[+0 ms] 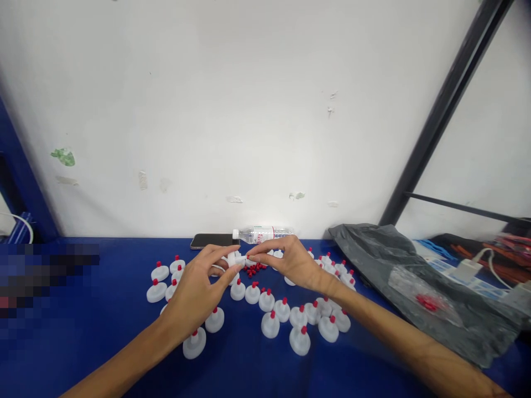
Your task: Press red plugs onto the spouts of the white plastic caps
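Note:
My left hand (201,279) grips a white plastic cap (233,258) between thumb and fingers, its narrow spout turned to the right. At that spout, my right hand (295,264) pinches a small red tip (248,257), mostly covered by the fingertips. Whether the tip is fully seated on the spout I cannot tell. Below the hands lies a small pile of loose red tips (254,269). Several white caps with red tips stand around both hands, such as one cap (300,341) in front and another cap (156,292) at the left.
Behind the hands, a phone (213,240) and a clear plastic bottle (265,234) lie by the white wall (257,110). On the right, a grey plastic bag (373,260) carries a clear bag (427,298) of red tips. A blue surface (112,331) lies under everything.

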Action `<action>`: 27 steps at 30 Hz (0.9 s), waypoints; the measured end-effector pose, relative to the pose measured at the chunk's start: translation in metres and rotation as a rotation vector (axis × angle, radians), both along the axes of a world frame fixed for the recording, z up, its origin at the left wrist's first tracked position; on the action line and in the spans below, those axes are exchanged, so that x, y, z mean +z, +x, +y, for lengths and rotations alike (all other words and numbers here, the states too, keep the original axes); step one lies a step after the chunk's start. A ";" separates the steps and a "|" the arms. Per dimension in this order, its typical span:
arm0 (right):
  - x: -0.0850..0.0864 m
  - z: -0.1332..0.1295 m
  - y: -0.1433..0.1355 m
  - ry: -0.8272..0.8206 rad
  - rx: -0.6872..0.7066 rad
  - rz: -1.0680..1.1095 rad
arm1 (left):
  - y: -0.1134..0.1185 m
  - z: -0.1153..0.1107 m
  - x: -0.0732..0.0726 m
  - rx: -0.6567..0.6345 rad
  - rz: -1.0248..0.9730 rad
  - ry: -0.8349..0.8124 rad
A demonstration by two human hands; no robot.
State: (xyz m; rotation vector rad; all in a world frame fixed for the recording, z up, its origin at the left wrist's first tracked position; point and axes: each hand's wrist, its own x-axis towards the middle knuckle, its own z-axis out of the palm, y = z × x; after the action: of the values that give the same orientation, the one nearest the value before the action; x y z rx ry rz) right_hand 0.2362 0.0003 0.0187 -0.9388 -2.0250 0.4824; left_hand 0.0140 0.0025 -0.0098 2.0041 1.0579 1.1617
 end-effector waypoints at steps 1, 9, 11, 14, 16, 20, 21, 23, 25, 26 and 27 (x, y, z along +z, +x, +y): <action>0.000 0.000 0.000 -0.007 0.010 0.006 | 0.000 0.000 0.000 -0.008 -0.008 -0.003; 0.000 -0.009 -0.011 -0.013 0.042 0.106 | 0.001 -0.003 0.001 -0.110 -0.276 -0.288; 0.000 -0.013 -0.014 0.040 0.051 0.106 | 0.003 -0.007 0.004 -0.130 -0.324 -0.336; 0.001 -0.018 -0.015 0.124 0.086 0.060 | 0.004 -0.011 0.009 -0.132 -0.376 -0.390; 0.003 -0.020 -0.014 0.153 0.120 0.003 | 0.004 -0.011 0.009 -0.134 -0.391 -0.423; 0.005 -0.021 -0.013 0.146 0.184 -0.091 | 0.000 -0.010 0.008 -0.159 -0.433 -0.510; 0.005 -0.022 -0.012 0.145 0.189 -0.108 | -0.001 -0.010 0.008 -0.164 -0.448 -0.536; 0.005 -0.022 -0.012 0.156 0.192 -0.142 | -0.002 -0.011 0.008 -0.171 -0.478 -0.578; 0.005 -0.022 -0.011 0.167 0.197 -0.168 | -0.001 -0.011 0.009 -0.174 -0.506 -0.604; 0.006 -0.022 -0.011 0.169 0.201 -0.176 | -0.001 -0.011 0.010 -0.175 -0.514 -0.610; 0.007 -0.023 -0.011 0.169 0.206 -0.178 | 0.000 -0.011 0.010 -0.177 -0.514 -0.611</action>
State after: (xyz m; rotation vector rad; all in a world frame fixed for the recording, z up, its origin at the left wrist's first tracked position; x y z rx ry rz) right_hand 0.2256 -0.0223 0.0255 -0.6950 -2.2980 0.3403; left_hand 0.0139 -0.0088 0.0001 1.2109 0.8152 1.0197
